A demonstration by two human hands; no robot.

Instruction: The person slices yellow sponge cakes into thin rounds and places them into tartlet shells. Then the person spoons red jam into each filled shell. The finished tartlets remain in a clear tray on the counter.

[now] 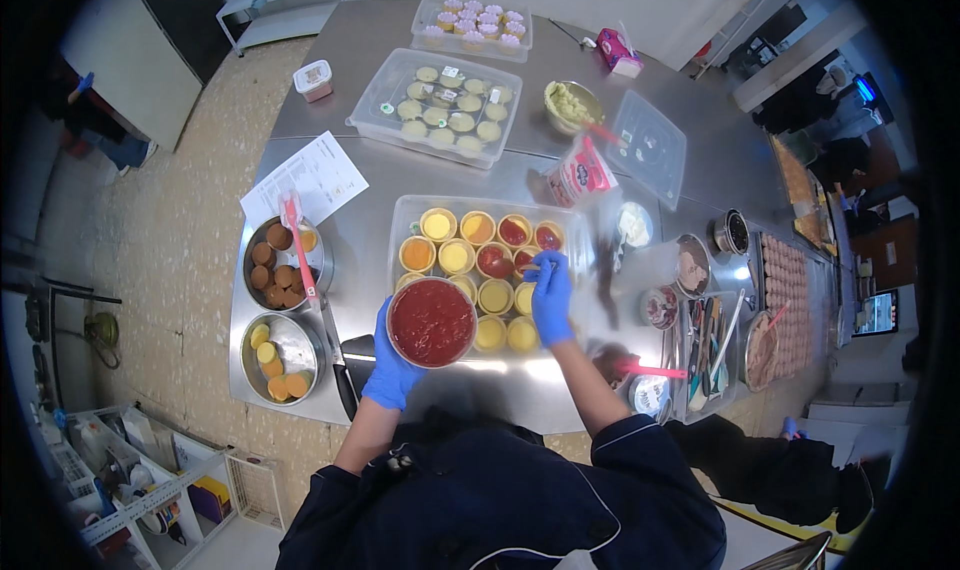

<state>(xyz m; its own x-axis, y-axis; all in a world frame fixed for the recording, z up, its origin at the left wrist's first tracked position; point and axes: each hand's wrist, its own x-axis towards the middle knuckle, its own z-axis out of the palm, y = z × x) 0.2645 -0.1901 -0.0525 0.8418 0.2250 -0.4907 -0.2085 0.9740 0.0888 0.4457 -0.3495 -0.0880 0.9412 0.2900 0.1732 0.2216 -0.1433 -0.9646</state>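
Observation:
My gloved left hand [392, 372] grips a round bowl of thick red sauce [432, 321], held level over the near left corner of a clear plastic tray [402, 212]. Inside the tray stand rows of round cups, some with yellow or orange tops. Several at the far right have red sauce on them, such as one red-topped cup [494, 261]. Over these, my gloved right hand [551, 295] is closed with fingers pinched together. Whatever it pinches is too small and hidden to make out.
Left of the tray are a bowl of brown cakes [253, 293], a bowl of yellow cake rounds [309, 342] and a knife [345, 388]. Beyond sits a lidded box [368, 120]. To the right are a pink-and-white bag [582, 175], bowls and a utensil tray [708, 355]. Other people work nearby.

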